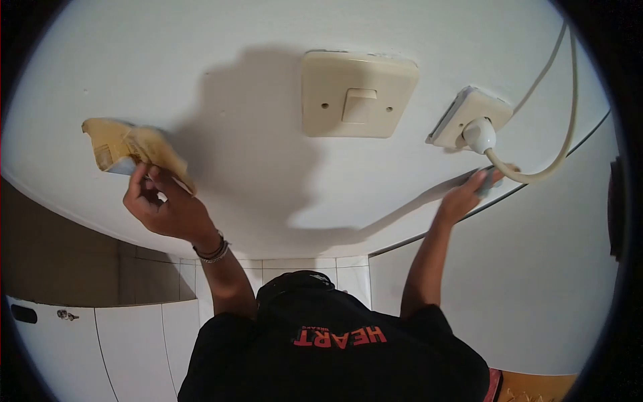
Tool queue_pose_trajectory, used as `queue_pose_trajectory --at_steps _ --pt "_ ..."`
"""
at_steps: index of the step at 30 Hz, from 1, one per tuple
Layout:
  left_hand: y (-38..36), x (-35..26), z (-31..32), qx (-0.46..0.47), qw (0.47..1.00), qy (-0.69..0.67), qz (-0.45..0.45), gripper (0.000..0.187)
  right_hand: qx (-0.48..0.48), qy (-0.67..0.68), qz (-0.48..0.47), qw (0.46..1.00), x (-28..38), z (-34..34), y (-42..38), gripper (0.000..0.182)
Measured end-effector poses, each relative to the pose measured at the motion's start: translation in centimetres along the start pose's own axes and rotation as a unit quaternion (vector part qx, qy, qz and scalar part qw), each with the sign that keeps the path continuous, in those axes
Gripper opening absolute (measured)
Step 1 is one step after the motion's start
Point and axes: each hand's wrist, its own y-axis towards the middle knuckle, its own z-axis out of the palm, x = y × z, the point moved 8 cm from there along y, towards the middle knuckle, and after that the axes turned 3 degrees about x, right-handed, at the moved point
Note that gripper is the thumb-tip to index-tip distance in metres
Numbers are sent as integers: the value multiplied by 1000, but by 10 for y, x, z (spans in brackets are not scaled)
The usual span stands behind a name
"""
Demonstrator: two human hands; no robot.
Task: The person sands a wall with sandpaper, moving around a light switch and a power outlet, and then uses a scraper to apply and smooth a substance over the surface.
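My left hand (164, 204) pinches the lower edge of a crumpled yellowish-brown sheet (137, 144), which lies against the white wall (261, 161) at the left. A bluish-white patch shows at the sheet's lower fold. Over at the right, my right hand (469, 194) is closed around a small grey item (487, 182), blurred, held close to the wall just below a white plug (479, 135). What this item is cannot be made out, and the fingertips are partly behind the plug's cable (536, 177).
A cream switch plate (328, 80) is on the wall between my hands. The plug sits in a socket plate (492, 104), which stands slightly off the wall. White panels (134, 342) with a key in a lock (67, 314) are at the lower left; white tiles (351, 276) lie behind me.
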Motion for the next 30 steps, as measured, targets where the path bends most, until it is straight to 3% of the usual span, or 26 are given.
queue_pose_trajectory --at_steps 1,3,4,5,6,7,8,10,14,15,16,18,19,20,21,24,26,28,30 --pt "4 -11 2 19 998 13 51 17 -2 -2 -2 1000 9 -4 6 58" --pt "0 -16 6 100 986 24 130 36 27 44 299 953 -26 1 -1 54" --pt "-5 -15 3 101 986 21 130 36 25 56 243 968 -22 13 -17 53" --pt "-10 -17 5 129 985 -43 105 41 13 -16 -2 1000 -7 22 -37 56" --pt "-14 -18 6 158 978 -106 80 46 40 -66 -101 992 -3 37 -70 55" --pt "-19 -17 9 205 971 -45 118 58 104 -80 -127 983 4 48 -105 54" --pt "-22 -23 13 209 969 -50 118 58 167 -94 -152 970 10 56 -128 53" --pt "-22 -38 16 175 967 113 149 58 153 -118 -160 968 4 48 -110 53" --pt "-12 -44 19 130 968 99 190 52 34 -110 -89 989 -5 14 -11 55" --pt "-6 -39 18 118 972 76 191 51 14 44 76 996 -44 6 6 55" --pt "0 -34 14 103 975 54 190 50 -6 199 234 952 -72 7 4 55" --pt "-4 -41 21 91 968 107 207 44 26 165 140 976 -52 37 -39 48" --pt "-9 -44 24 85 972 112 186 44 36 24 -54 998 15 45 -67 48" --pt "-13 -45 28 79 976 116 164 45 106 -11 -167 980 31 59 -101 53" --pt "-19 -46 32 83 976 112 164 45 230 -38 -173 957 49 66 -126 54" --pt "-26 -49 40 125 972 32 198 46 212 -88 -171 958 13 46 -110 53" --pt "-18 -49 36 149 973 -20 176 46 90 -50 -82 991 -6 11 -47 51" --pt "-2 -53 32 144 969 42 197 47 -25 -23 18 999 11 -13 -2 49" --pt "16 -47 29 116 981 72 136 45 -3 73 74 995 -7 3 -6 53"
